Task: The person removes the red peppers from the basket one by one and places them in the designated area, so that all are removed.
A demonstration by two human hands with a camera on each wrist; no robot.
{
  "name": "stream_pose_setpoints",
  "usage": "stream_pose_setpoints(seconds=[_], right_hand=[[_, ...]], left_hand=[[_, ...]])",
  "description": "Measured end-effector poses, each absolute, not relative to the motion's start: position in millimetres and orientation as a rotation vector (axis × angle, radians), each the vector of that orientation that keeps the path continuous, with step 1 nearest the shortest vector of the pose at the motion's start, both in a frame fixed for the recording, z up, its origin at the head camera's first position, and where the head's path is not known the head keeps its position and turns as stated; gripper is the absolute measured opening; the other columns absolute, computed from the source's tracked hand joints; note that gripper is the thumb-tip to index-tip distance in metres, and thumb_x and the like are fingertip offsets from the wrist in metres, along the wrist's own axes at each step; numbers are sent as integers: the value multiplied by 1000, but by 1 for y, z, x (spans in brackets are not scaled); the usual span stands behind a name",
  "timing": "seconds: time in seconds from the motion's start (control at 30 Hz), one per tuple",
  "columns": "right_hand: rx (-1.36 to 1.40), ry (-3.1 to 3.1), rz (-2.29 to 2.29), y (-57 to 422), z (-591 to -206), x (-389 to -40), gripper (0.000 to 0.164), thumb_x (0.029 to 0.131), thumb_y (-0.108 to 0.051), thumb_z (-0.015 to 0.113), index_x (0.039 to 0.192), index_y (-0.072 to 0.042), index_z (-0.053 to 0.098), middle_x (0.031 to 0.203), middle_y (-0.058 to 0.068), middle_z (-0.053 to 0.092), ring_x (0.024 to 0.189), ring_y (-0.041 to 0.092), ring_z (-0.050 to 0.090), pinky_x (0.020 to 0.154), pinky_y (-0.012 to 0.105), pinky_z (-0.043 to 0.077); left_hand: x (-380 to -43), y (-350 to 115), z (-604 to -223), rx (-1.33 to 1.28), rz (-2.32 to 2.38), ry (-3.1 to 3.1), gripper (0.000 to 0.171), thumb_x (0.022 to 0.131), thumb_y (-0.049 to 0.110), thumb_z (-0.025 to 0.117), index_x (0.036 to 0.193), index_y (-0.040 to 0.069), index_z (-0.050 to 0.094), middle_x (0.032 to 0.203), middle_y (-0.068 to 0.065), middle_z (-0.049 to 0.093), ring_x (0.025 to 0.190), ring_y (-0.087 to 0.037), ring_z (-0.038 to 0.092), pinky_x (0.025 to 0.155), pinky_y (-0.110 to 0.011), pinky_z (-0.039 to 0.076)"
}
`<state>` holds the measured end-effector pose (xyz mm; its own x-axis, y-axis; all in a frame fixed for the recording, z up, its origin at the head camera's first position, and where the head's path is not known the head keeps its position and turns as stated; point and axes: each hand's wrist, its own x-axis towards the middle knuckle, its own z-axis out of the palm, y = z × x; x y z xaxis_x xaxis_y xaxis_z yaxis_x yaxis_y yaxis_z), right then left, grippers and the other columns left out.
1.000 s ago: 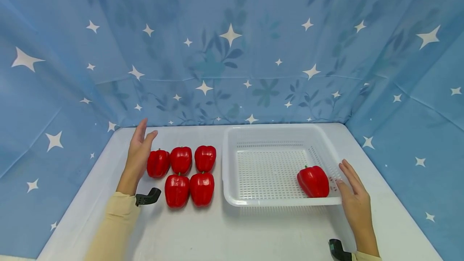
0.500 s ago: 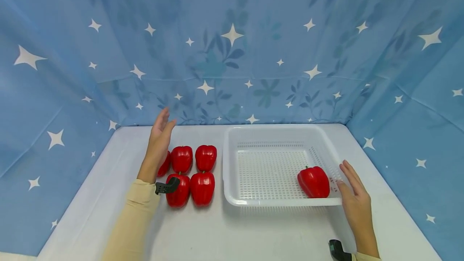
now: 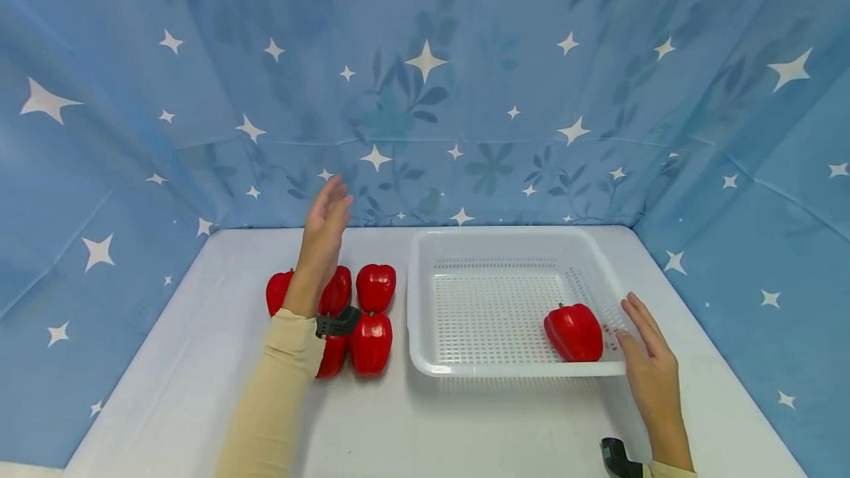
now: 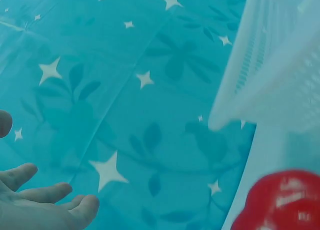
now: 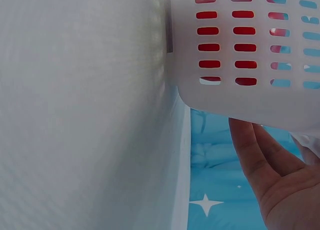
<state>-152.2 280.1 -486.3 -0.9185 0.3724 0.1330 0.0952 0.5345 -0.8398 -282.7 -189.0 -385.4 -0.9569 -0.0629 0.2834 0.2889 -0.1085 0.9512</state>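
Note:
My left hand [image 3: 322, 234] is raised over the left group of red bell peppers, fingers extended and thumb apart, with nothing held. Its forearm and wrist partly cover several of them; the back-right pepper [image 3: 375, 288] and front-right pepper [image 3: 370, 345] show fully. In the left wrist view the fingers [image 4: 45, 192] are spread, apart from a pepper [image 4: 282, 202]. My right hand [image 3: 654, 375] holds the right rim of a white perforated plastic basket [image 3: 505, 370], thumb over the rim and fingers outside. One bell pepper [image 3: 574, 333] lies in the basket's front right corner.
A white table [image 3: 398, 434] carries everything. Behind and beside it hangs a blue curtain [image 3: 425, 109] printed with stars and leaves. Black wrist mounts [image 3: 339, 321] stick out near both hands. The basket stands to the right of the pepper group.
My left hand has moved right and farther back across the peppers, uncovering the leftmost one and covering others. The right hand, basket and peppers stay where they were.

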Motion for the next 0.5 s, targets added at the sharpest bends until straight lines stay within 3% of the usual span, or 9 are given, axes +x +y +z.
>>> stream_pose_setpoints(seconds=[0.27, 0.5], right_hand=[[-380, -2480, 1317, 280, -488, -153, 55, 113, -31, 49, 167, -30, 39, 172, -20, 25, 160, 10, 20, 108, 58, 43], [-374, -2465, 1332, 280, -487, -153, 54, 113, -30, 49, 167, -30, 41, 171, -21, 26, 160, 9, 21, 109, 61, 42]], left_hand=[[-288, -166, -377, -273, -2231, -1930, 72, 111, 22, 53, 173, 16, 16, 173, -10, 27, 157, -24, 31, 126, -38, 30], [-288, -147, -373, -331, -2234, -2000, 71, 112, 25, 52, 173, 19, 15, 175, -6, 25, 158, -20, 28, 128, -42, 26]])
